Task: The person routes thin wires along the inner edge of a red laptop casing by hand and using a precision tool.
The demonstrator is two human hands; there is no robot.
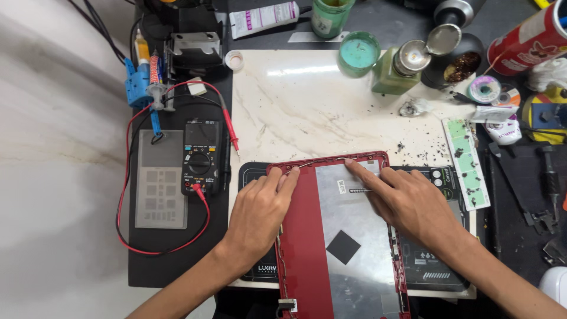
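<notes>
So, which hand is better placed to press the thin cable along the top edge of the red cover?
Probably the right hand: its index fingertip already lies on the thin cable at the red cover top edge. The left hand only touches the corner.

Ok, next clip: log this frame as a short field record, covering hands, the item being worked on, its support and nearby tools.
left hand: left hand with fingertips on the top-left corner of the red laptop lid
right hand: right hand with its index finger pressing a thin wire along the lid's top edge
inner panel: silver sheet with a black square pad
support: dark work mat on a marble slab
left of lid: multimeter with red lead
</notes>
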